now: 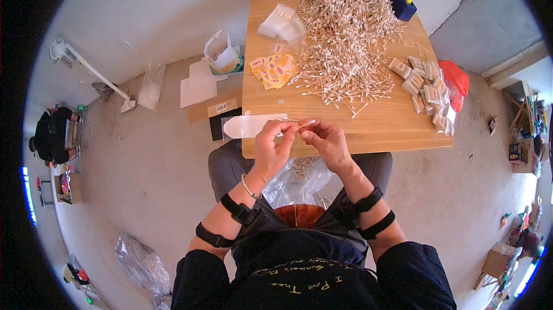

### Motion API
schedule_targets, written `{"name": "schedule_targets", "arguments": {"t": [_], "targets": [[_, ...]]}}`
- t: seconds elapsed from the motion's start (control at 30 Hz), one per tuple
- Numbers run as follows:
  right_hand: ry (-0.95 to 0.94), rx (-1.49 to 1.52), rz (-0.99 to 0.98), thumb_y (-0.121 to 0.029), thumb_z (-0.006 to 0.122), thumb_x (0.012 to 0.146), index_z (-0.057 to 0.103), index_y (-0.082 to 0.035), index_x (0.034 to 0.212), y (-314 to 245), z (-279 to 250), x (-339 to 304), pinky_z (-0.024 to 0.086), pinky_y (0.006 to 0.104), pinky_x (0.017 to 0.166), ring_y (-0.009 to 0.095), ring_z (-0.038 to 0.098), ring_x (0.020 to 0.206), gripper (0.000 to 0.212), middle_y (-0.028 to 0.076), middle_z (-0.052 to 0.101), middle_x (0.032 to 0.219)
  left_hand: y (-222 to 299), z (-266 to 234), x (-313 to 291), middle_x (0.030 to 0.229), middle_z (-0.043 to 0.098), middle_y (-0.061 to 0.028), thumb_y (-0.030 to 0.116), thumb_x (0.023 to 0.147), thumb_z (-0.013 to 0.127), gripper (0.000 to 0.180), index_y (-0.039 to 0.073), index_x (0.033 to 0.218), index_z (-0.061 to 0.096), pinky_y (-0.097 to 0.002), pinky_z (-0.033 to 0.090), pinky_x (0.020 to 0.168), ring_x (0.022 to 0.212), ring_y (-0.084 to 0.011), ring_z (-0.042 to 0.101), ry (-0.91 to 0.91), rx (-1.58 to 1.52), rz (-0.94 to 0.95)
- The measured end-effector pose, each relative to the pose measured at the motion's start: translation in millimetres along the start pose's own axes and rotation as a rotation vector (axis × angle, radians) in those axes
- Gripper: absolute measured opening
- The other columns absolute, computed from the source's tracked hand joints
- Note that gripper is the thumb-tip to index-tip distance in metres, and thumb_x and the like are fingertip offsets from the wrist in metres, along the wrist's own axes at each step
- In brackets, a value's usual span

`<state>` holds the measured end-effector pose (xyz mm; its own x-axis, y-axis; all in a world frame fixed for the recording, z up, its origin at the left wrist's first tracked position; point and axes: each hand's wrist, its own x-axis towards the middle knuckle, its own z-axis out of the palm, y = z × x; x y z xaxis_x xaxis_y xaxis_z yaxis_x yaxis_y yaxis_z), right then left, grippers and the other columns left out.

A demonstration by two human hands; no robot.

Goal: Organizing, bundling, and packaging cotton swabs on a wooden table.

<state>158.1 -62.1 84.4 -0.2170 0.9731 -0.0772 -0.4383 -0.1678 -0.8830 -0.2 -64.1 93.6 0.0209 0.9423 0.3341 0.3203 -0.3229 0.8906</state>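
Above the table's near edge, my left hand and my right hand meet with fingertips pinched together. Between them are a few cotton swabs; white tips stick out past the fingers, and the exact number is hidden. A big loose heap of cotton swabs covers the far middle of the wooden table. Beside my left hand, a white card strip in a clear sleeve lies at the table's edge. Yellow printed cards are spread left of the heap, with clear plastic bags behind them.
Filled small packets are piled at the table's right, against a red plastic bag. A blue tape dispenser stands at the far right corner. A clear bag with swabs hangs below the near edge. A white bag stands left.
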Motion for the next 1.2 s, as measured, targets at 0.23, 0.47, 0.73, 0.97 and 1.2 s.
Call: {"name": "schedule_targets", "arguments": {"t": [0.23,0.47,0.73,0.97,1.2], "targets": [[-0.023,0.042,-0.055,-0.012,0.066,0.093,0.067,-0.005,0.093,-4,6,-12,0.045,0.0215,0.068,0.005,0.056,0.076,0.007,0.000,0.068,0.089,14,-3,-15,0.080,0.065,-0.0067,0.014,0.091,0.066,0.016,-0.002,0.089,0.066,-0.0271,0.046,0.071,0.076,-0.0130,0.058,-0.077,-0.197,-0.165],[-0.045,-0.051,0.007,-0.011,0.067,0.092,0.065,-0.004,0.089,-17,9,-21,0.040,0.0195,0.063,0.004,0.050,0.071,0.008,-0.005,0.060,0.078,29,-8,-6,0.098,0.065,-0.0061,0.024,0.100,0.055,0.028,-0.001,0.096,0.066,-0.0254,0.047,0.082,0.090,-0.0120,0.059,-0.090,-0.370,-0.139],[-0.059,-0.220,-0.070,-0.010,0.069,0.091,0.065,-0.002,0.091,-28,15,-27,0.043,0.0203,0.064,0.004,0.052,0.072,0.009,-0.004,0.061,0.080,42,-8,4,0.103,0.063,-0.0064,0.016,0.095,0.062,0.018,-0.001,0.101,0.067,-0.0267,0.047,0.082,0.091,-0.0127,0.059,-0.213,-0.422,-0.053],[-0.091,-0.205,-0.022,-0.009,0.069,0.089,0.066,0.001,0.090,-21,9,-28,0.044,0.0212,0.065,0.005,0.052,0.073,0.010,-0.003,0.061,0.079,39,-7,0,0.098,0.064,-0.0025,0.015,0.095,0.063,0.017,0.000,0.101,0.067,-0.0246,0.047,0.082,0.092,-0.0098,0.058,-0.209,-0.530,-0.308],[-0.175,-0.247,0.044,-0.013,0.063,0.094,0.066,0.000,0.091,-25,8,-28,0.043,0.0234,0.067,0.006,0.049,0.073,0.014,-0.004,0.058,0.079,26,-6,-2,0.100,0.065,-0.0042,0.024,0.098,0.059,0.027,-0.001,0.105,0.066,-0.0256,0.046,0.086,0.093,-0.0105,0.057,-0.284,-0.777,-0.430]]}}
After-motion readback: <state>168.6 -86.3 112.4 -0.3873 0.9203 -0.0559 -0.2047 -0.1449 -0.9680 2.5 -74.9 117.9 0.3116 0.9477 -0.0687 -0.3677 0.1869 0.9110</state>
